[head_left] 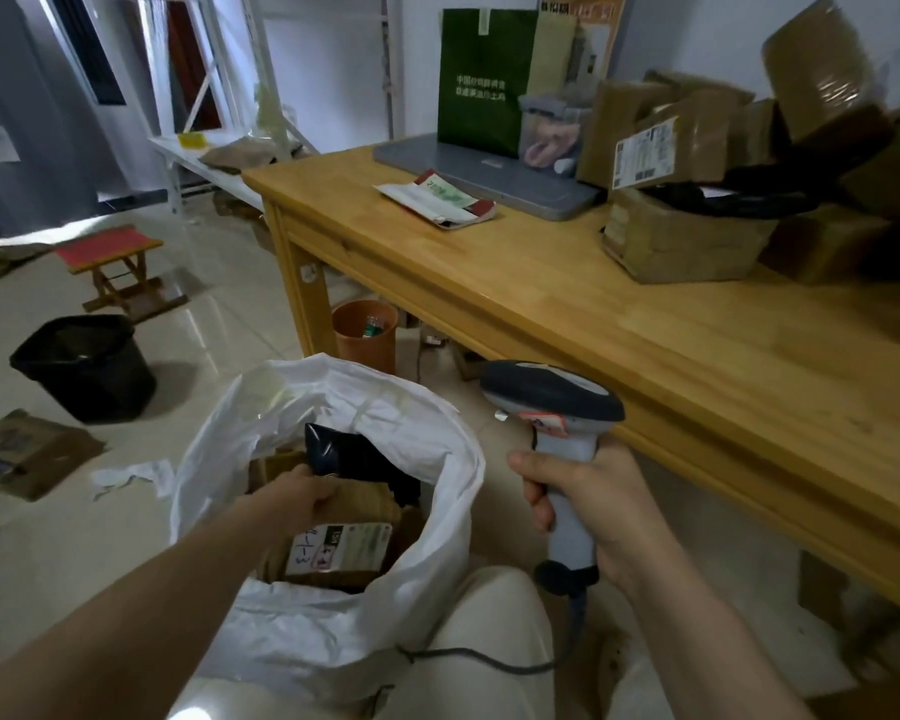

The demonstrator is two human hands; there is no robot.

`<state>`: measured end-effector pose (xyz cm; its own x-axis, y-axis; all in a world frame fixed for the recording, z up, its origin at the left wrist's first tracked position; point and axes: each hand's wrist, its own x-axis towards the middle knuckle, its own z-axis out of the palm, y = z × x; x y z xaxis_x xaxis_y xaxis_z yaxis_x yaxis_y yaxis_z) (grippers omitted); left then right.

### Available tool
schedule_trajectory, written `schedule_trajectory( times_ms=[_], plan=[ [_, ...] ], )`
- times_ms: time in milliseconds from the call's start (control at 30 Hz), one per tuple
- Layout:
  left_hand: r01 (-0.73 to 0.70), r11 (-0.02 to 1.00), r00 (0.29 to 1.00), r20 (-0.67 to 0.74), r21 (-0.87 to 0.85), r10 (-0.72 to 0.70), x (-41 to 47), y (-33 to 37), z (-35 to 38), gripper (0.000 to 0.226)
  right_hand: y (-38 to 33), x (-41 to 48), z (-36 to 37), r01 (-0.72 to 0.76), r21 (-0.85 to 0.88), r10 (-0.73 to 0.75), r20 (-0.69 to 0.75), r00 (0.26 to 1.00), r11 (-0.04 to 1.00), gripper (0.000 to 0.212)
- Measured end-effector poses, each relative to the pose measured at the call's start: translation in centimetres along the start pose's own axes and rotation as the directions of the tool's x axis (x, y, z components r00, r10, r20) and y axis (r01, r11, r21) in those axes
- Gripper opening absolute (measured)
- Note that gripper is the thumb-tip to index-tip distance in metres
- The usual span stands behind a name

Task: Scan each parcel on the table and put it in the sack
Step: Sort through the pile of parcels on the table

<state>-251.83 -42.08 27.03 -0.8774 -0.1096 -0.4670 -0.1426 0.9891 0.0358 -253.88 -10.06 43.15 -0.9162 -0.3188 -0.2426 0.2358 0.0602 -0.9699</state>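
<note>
Sack at six o'clock is holding parcels; left hand is pinching black parcel inside, right hand gripping scanner; boxes waiting at two o'clock.

A green paper bag with white print stands upright at the back of the desk, on a closed grey laptop. A clear lidded container sits just beside the bag, and a crumpled printed packet overlaps the laptop's front edge. An orange bin stands under the desk. Out on the tiled floor are a black bin, a red-topped folding stool and a torn scrap of white paper.
</note>
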Motion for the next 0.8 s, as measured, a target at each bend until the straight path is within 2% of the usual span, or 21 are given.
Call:
schedule_trajectory(
  times_ms=[67,133,200,267,333,400,433,500,567,700,767,800],
  plan=[
    [0.077,0.994,0.996,0.033,0.077,-0.08,0.8,0.2,0.4,0.043,0.0,0.1,-0.7,-0.002,0.005,0.002,-0.011,1.0,1.0,0.016],
    [0.156,0.983,0.988,0.003,0.099,-0.157,1.3,1.3,-1.0,0.044,-0.3,0.0,-1.4,-0.002,0.015,0.002,-0.026,1.0,1.0,0.016],
    [0.171,0.985,0.972,-0.166,0.023,-0.165,1.8,3.5,-4.2,0.041,-1.0,0.0,-2.4,0.007,0.048,-0.004,-0.056,0.998,0.999,0.017],
    [0.098,0.986,0.89,-0.431,-0.133,-0.147,2.3,6.6,-8.7,0.037,-2.2,0.0,-3.8,0.03,0.106,-0.02,-0.094,0.995,0.994,0.017],
    [-0.082,0.974,0.741,-0.666,-0.212,-0.082,2.8,10.3,-13.4,0.029,-3.8,0.2,-5.5,0.067,0.203,-0.042,-0.128,0.991,0.977,0.014],
    [-0.241,0.942,0.643,-0.765,-0.235,-0.026,3.1,14.8,-17.8,0.028,-5.5,0.6,-7.4,0.109,0.312,-0.061,-0.159,0.985,0.944,0.009],
    [-0.302,0.917,0.626,-0.779,-0.26,-0.014,3.1,17.1,-19.7,0.031,-6.3,0.9,-8.5,0.132,0.36,-0.069,-0.182,0.981,0.924,0.009],
    [-0.381,0.872,0.622,-0.783,-0.307,-0.004,3.9,21.8,-23.1,0.036,-7.7,1.5,-10.6,0.184,0.413,-0.087,-0.243,0.966,0.892,0.01],
    [-0.415,0.833,0.647,-0.762,-0.365,-0.012,5.4,25.8,-25.7,0.043,-9.0,2.0,-12.5,0.225,0.427,-0.104,-0.288,0.952,0.876,0.013],
    [-0.44,0.75,0.758,-0.653,-0.495,0.014,10.0,31.2,-29.6,0.07,-10.3,2.7,-15.8,0.255,0.418,-0.129,-0.306,0.943,0.872,0.013],
    [-0.417,0.77,0.775,-0.632,-0.483,0.023,12.4,32.7,-31.3,0.077,-10.5,3.1,-17.0,0.257,0.416,-0.137,-0.297,0.945,0.873,0.017],
    [-0.423,0.805,0.745,-0.666,-0.416,0.048,13.5,33.4,-32.1,0.076,-10.5,3.4,-17.6,0.256,0.418,-0.135,-0.297,0.945,0.872,0.021]
  ],
)
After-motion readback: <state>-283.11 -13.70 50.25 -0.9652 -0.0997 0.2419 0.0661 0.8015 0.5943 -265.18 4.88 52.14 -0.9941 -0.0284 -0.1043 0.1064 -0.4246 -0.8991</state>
